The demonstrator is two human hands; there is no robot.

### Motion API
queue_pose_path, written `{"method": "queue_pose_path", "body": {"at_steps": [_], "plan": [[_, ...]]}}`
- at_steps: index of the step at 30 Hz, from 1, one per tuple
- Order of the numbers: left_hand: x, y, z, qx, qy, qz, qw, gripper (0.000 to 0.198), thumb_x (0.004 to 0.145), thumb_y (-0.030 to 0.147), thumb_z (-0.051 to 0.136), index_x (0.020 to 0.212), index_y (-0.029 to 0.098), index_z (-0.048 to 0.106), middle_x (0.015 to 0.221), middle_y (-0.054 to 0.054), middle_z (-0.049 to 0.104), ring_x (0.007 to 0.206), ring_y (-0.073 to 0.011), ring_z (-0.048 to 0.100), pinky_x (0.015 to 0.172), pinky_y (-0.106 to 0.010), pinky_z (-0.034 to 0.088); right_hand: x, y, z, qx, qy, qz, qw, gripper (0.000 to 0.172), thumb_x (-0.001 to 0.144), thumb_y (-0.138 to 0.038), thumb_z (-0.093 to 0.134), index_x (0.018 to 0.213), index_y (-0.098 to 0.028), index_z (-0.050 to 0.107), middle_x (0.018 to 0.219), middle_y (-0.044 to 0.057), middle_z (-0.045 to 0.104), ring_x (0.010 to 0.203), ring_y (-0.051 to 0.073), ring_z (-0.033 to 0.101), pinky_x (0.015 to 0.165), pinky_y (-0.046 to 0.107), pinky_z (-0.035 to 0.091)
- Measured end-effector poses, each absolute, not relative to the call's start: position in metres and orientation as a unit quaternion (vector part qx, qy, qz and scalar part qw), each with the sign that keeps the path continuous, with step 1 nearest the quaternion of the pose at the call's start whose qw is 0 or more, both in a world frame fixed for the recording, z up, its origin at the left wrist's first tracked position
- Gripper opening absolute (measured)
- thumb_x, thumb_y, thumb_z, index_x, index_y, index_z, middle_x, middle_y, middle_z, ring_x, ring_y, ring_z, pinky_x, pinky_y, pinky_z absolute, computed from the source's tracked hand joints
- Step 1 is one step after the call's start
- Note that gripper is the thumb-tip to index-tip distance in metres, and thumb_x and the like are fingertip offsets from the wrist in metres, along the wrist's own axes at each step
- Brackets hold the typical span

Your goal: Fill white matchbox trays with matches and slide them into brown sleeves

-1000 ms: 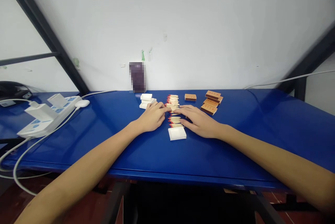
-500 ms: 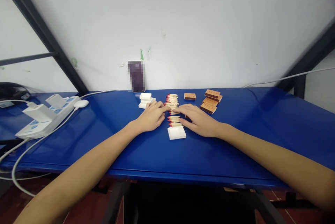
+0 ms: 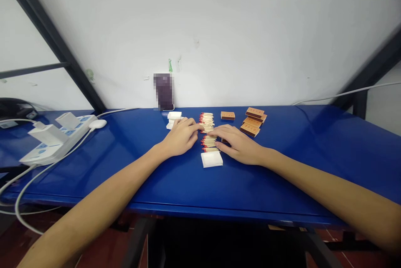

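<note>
- Blue is shown across the surface (image 3: 313,142) in the head view, on which matches (image 3: 206,117) are laid in a column between the two hands, their red heads turned left.
- The left hand (image 3: 182,138) is held just beside the column: its index finger is stretched out to the match heads, and its thumb is kept apart below.
- The right hand (image 3: 239,145) is held loosely spread, its index fingertip and thumb brought to the plain ends of the matches; whether they are pressed cannot be told.
- A small brown item (image 3: 223,140) is mostly hidden by the right hand.
- At the near end of the column, a white tray (image 3: 212,159) is set.
- More white trays (image 3: 174,115) are piled behind the left hand, partly covered by it.
- A single orange-brown box (image 3: 227,115) is placed right of the far matches; farther right, similar boxes (image 3: 250,128) are heaped.
- A dark, pixelated object (image 3: 164,92) is leaned against the wall (image 3: 250,30).
</note>
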State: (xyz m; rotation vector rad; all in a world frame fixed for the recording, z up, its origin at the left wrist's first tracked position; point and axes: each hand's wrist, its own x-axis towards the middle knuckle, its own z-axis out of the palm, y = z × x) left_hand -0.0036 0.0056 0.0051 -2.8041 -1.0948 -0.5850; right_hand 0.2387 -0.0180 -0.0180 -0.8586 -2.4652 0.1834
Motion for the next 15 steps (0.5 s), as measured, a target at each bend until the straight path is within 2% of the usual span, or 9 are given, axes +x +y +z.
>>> {"method": "queue_pose_path", "body": {"at_steps": [2,5,8,12,15], "plan": [[-0.005,0.002,0.013,-0.91,-0.348,-0.222,0.042,0.029,0.095,0.023,0.04,0.105,0.018,0.067,0.096,-0.007,0.063,0.092,-0.0219,0.053,0.086,-0.039,0.036,0.238,-0.019,-0.017,-0.329,-0.906,0.063,0.259,0.037,0.098,-0.034,0.045,0.131,-0.023,0.058,0.122,0.011,0.066,0.114,0.03,0.057,0.096,0.051,0.044],[-0.004,-0.006,0.024,-0.936,-0.301,-0.177,0.038,0.027,0.093,0.026,0.044,0.079,0.016,0.065,0.079,-0.005,0.062,0.077,-0.0185,0.053,0.077,-0.034,0.036,0.237,-0.021,-0.016,-0.351,-0.898,0.058,0.258,0.04,0.098,-0.042,0.048,0.131,-0.022,0.058,0.121,0.012,0.067,0.114,0.03,0.057,0.095,0.05,0.044],[0.0,-0.018,0.031,-0.956,-0.259,-0.136,0.035,0.033,0.094,0.037,0.047,0.075,0.016,0.064,0.074,-0.003,0.062,0.071,-0.017,0.054,0.075,-0.033,0.037,0.236,-0.023,-0.014,-0.36,-0.895,0.055,0.257,0.042,0.096,-0.047,0.049,0.129,-0.023,0.06,0.121,0.011,0.067,0.114,0.031,0.058,0.094,0.049,0.043],[0.005,-0.03,0.034,-0.959,-0.274,-0.071,0.028,0.044,0.081,0.06,0.06,0.074,0.016,0.063,0.066,-0.003,0.062,0.061,-0.0171,0.055,0.065,-0.031,0.035,0.236,-0.022,-0.014,-0.358,-0.896,0.064,0.255,0.041,0.096,-0.047,0.051,0.128,-0.023,0.061,0.123,0.011,0.067,0.116,0.031,0.057,0.096,0.049,0.042],[0.006,-0.036,0.033,-0.963,-0.266,-0.038,-0.002,0.04,0.077,0.056,0.065,0.07,0.017,0.059,0.063,-0.001,0.061,0.055,-0.0149,0.052,0.059,-0.029,0.032,0.238,-0.02,-0.015,-0.345,-0.9,0.07,0.256,0.042,0.095,-0.048,0.053,0.128,-0.023,0.06,0.123,0.011,0.067,0.116,0.031,0.057,0.096,0.049,0.042]]}}
